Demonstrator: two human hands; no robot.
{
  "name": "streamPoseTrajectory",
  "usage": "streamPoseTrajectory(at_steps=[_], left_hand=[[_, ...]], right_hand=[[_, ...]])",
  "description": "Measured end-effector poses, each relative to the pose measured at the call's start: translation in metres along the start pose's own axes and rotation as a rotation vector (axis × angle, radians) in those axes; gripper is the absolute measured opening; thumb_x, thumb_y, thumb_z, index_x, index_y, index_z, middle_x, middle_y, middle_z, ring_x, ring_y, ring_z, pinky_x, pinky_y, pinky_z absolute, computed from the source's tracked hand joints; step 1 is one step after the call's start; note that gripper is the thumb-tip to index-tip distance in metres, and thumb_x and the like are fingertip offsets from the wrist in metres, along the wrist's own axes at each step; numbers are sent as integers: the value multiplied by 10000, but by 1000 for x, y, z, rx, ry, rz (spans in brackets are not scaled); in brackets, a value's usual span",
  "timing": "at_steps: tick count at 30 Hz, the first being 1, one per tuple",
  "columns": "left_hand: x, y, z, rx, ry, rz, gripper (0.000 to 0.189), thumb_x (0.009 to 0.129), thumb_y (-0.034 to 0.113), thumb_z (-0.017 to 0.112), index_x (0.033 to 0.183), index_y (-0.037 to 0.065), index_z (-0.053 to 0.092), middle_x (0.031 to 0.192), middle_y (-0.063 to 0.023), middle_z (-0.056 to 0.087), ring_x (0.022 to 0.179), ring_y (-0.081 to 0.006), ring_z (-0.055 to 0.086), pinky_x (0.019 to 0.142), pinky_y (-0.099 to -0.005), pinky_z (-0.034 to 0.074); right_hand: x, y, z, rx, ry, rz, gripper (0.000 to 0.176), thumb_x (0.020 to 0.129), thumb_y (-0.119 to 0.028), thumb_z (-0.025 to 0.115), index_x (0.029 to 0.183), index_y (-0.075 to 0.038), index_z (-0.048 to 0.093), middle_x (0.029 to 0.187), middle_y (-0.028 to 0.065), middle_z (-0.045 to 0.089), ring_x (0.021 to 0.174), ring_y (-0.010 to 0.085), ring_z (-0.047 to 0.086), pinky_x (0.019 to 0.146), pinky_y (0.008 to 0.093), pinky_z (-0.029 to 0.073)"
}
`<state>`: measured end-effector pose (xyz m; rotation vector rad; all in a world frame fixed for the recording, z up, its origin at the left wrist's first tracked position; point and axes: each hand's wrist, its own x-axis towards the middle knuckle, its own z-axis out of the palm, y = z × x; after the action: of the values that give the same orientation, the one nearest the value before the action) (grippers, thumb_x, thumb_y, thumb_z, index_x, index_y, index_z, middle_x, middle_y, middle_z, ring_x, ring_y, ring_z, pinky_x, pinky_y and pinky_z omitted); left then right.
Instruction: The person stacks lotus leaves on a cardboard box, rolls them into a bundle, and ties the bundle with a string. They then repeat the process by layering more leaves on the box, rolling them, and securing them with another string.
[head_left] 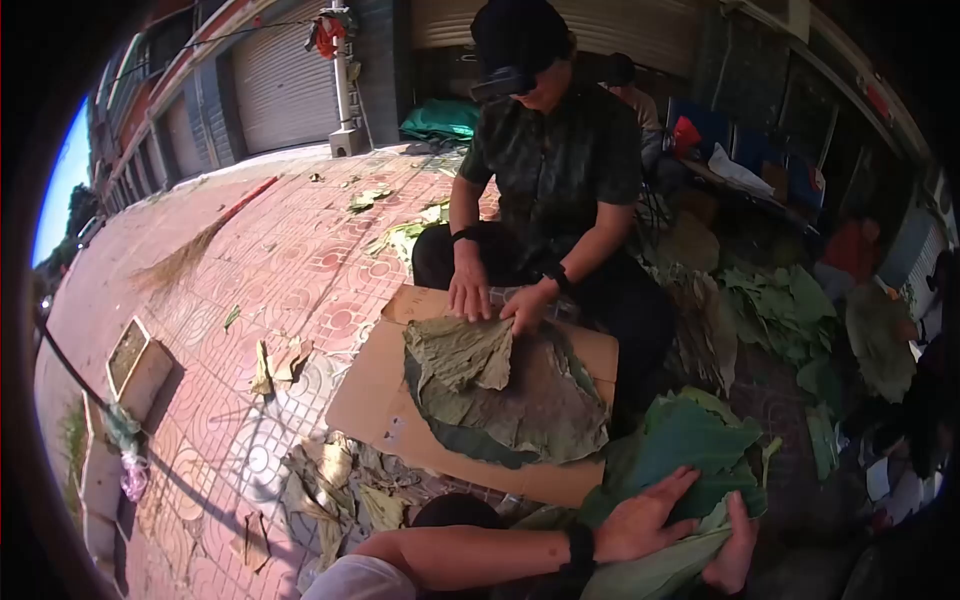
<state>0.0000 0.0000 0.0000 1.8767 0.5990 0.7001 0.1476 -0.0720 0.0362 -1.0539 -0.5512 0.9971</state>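
A stack of large green leaves (695, 435) lies at the lower right, its front part folded into a paler flap (655, 570). My left hand (640, 518), with a black band at the wrist, rests flat on the leaves with fingers stretched out. My right hand (735, 548) grips the right edge of the leaf, partly hidden by it. Opposite me, a person sits with both hands (500, 300) on a dried brownish leaf (465, 355). That leaf is folded over a bigger pile of dried leaves (540, 410) on a cardboard sheet (375, 400).
Dry leaf scraps (330, 480) lie on the patterned paving left of the cardboard. A broom (200, 250) lies farther off, near a planter box (138, 365). More green leaves (780, 305) are heaped at the right, beside chairs (745, 145). Another person sits behind.
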Motion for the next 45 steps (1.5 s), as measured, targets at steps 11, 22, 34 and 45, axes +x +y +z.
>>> streamPoseTrajectory(at_steps=[11,22,34,45], left_hand=[[-3,4,-9,26,-18,-5,722,904,321,591,1458,22,236,1486,-238,283,1350,-349,347,1061,-372,372],[0,9,-5,11,-42,44,763,859,268,681,1414,-70,279,1406,-265,391,1279,-312,438,1023,-378,389],[-8,30,-8,10,-18,27,698,879,185,640,1430,-38,275,1314,-236,496,1204,-272,506,998,-333,407],[-9,0,7,-73,35,54,693,861,197,671,1402,-54,317,1307,-245,499,1213,-288,497,1023,-350,398]], right_hand=[[-3,-2,8,20,-17,50,408,898,-132,587,1265,15,485,1183,118,582,1034,222,592,878,350,487],[2,9,-14,-2,-21,120,292,896,-155,655,1140,-3,599,1048,54,652,923,125,623,787,282,511],[0,13,-16,-5,-3,104,297,885,-149,673,1139,-15,599,1041,42,651,900,110,618,769,271,511],[-10,8,-13,-84,1,118,247,898,-167,645,1089,-10,641,956,41,664,848,141,634,708,289,517]])
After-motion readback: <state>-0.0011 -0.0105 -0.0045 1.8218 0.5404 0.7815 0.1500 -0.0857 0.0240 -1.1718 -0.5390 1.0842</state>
